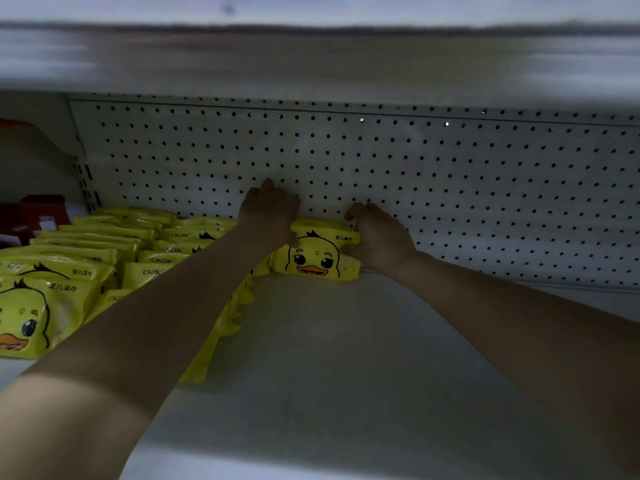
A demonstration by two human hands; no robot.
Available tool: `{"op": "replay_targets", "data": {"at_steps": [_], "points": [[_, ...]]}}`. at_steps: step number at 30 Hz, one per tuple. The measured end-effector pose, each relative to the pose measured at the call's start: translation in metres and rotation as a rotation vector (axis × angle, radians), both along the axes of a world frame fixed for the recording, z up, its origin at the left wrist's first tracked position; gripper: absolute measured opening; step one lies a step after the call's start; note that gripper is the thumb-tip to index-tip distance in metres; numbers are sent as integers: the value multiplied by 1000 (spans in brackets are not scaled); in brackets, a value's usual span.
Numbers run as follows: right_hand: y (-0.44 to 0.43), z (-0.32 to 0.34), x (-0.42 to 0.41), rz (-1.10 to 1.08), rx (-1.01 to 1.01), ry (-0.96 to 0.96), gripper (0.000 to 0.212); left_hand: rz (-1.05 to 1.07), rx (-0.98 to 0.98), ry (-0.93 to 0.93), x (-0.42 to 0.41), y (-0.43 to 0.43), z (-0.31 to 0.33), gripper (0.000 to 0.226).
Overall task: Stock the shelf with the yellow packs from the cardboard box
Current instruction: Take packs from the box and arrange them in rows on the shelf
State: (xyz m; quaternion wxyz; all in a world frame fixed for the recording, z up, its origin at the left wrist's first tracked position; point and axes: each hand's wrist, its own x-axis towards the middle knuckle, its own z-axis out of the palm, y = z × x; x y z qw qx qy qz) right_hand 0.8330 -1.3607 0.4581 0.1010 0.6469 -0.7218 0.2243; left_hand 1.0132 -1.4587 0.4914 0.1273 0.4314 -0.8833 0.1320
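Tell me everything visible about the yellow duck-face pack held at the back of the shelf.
The yellow duck-face pack is a soft, glossy plastic-looking pouch printed with a cartoon duck's eyes, orange beak and dark lettering. It stands on its long edge on the white shelf, face forward, at the perforated back panel. The left hand grips its left top corner; the right hand grips its right end.

The duck pack (317, 261) is showing bright yellow, with a face in black lines, black eyes and an orange beak. The other packs (104, 251) are showing the same yellow with black letters. The pegboard wall (415, 161) is looking white with rows of black dots. A box (38, 211) is showing red.
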Motion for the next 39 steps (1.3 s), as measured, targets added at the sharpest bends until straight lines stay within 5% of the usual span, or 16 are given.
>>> {"op": "replay_targets", "data": {"at_steps": [5,10,18,39], "points": [[24,10,-10,-31,10,-27,64,-17,17,62,-5,26,3,76],[64,28,-20,-36,87,-42,66,-104,250,177,-7,70,15,84],[146,48,-15,53,153,-21,71,-83,301,278,11,162,24,65],[397,-14,101,462,421,150,66,401,430,71,149,477,-60,78]]}}
